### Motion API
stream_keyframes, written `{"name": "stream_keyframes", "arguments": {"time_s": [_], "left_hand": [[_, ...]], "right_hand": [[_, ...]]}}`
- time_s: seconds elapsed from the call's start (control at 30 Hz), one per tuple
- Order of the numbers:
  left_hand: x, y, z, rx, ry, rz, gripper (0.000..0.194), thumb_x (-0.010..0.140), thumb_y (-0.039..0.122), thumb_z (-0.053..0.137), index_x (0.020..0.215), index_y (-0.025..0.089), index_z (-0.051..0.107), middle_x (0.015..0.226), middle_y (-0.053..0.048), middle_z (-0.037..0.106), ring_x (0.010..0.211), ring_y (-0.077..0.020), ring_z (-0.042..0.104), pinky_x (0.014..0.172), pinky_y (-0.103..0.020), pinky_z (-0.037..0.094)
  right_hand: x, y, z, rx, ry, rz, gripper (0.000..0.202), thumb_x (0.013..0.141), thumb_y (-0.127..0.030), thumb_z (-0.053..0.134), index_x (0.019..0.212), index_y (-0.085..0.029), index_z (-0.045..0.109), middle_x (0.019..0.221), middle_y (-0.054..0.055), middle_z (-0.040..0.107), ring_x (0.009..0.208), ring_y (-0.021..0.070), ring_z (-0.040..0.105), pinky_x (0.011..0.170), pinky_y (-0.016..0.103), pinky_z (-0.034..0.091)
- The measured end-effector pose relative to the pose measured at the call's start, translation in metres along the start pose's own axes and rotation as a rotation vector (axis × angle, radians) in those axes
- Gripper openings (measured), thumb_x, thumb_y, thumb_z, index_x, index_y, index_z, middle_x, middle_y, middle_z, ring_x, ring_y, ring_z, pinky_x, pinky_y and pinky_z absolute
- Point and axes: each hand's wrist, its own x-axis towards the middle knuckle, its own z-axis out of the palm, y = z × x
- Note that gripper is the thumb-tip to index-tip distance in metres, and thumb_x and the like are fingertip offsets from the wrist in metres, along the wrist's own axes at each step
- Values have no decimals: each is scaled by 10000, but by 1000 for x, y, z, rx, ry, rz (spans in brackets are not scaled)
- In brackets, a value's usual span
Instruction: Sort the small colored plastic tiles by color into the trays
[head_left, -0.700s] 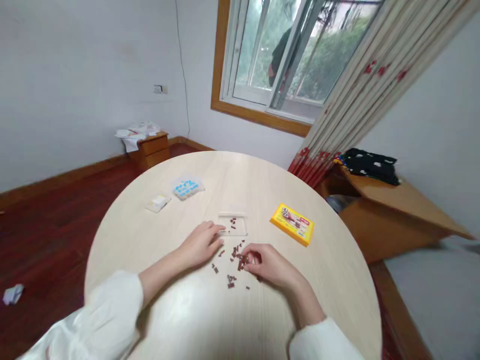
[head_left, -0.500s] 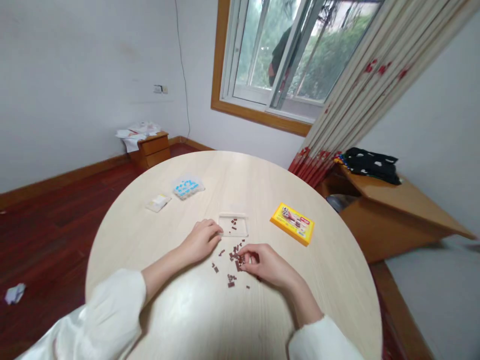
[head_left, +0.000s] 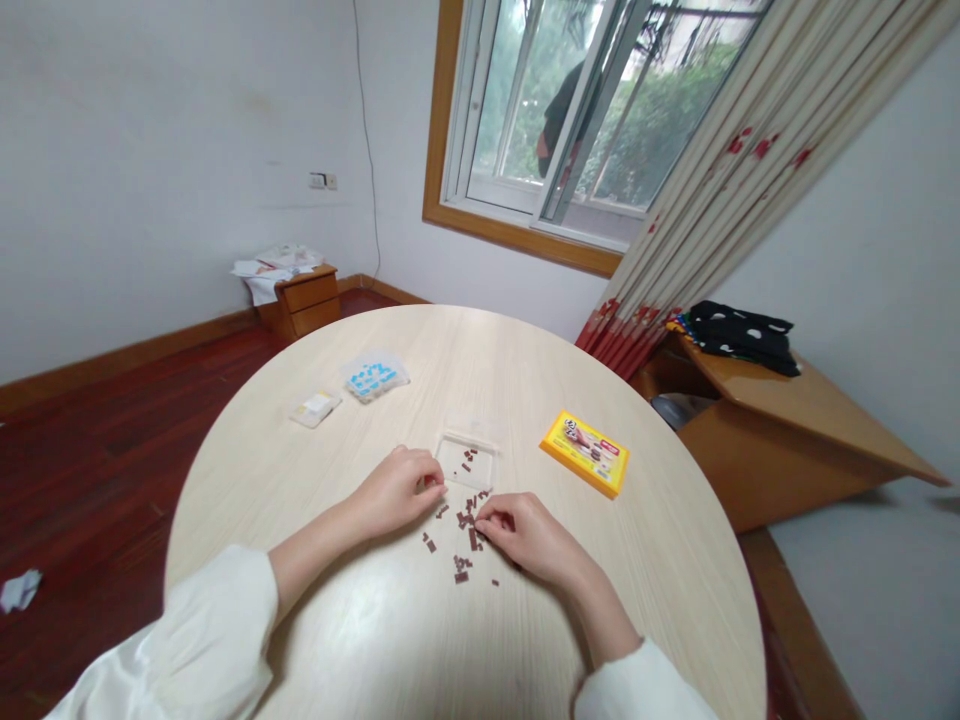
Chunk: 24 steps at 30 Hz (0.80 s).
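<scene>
The right hand [head_left: 525, 535] rests on the round wooden table [head_left: 675, 560] with its fingers curled inward and the fingertips [head_left: 484, 520] pinched down among a scatter of small dark brown bricks [head_left: 463, 545]; whether a brick is actually caught between thumb and forefinger cannot be told, since the pieces are too small and the fingers cover the spot. The left hand [head_left: 397, 488] lies just to the left of that scatter, loosely closed, its fingertips [head_left: 435, 484] drawn together at the near left corner of a shallow clear plastic tray [head_left: 466, 460]; it is not clear whether they grip the tray's rim, a brick, or only touch the surface. The tray lies just beyond both hands and holds a few more of the brown bricks. The loose bricks spread from the tray's near edge down between the two hands and slightly toward the person. Both forearms come in from the lower edge in white sleeves [head_left: 195, 640]. To the right of the tray, apart from it, lies a flat yellow box [head_left: 585, 452] with a printed picture on its lid. Farther off to the left sit a clear bag of blue pieces [head_left: 373, 378] and, beside it, a small clear packet [head_left: 315, 408] of pale pieces.
</scene>
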Motion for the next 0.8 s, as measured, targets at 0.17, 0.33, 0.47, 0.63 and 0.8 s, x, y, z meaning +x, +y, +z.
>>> {"name": "stream_keyframes", "arguments": {"time_s": [0.17,0.33,0.47,0.63,0.8], "left_hand": [[-3,5,3,33,-155,44,94,772,239,619,784,158,665,735,-22,648,708,-160,562,726,-295,379],[-3,3,11,63,-179,51,75,774,207,617,805,161,666,781,-34,667,755,-180,582,746,-307,390],[-3,3,12,68,-186,58,81,782,176,591,801,158,668,794,-40,675,766,-183,592,760,-314,397],[-4,4,10,61,-191,54,102,781,161,575,792,160,677,779,-42,680,752,-176,598,755,-301,411],[-5,4,9,69,-182,38,136,777,151,551,797,161,685,790,-52,682,749,-172,600,720,-277,428]], "right_hand": [[5,4,3,20,361,-131,140,824,-235,550,793,-181,676,742,34,670,705,156,595,669,278,457],[10,12,6,24,746,-235,139,845,-238,542,893,-198,666,844,67,687,821,189,623,755,341,502],[11,16,7,2,774,-262,266,867,-220,511,1114,-215,609,1006,85,679,963,198,610,851,383,497],[11,17,6,-32,793,-268,308,882,-216,486,1177,-227,572,996,80,671,962,197,601,848,389,496],[10,13,5,-55,760,-274,233,876,-217,492,1069,-195,621,888,72,670,835,188,600,737,339,497]]}}
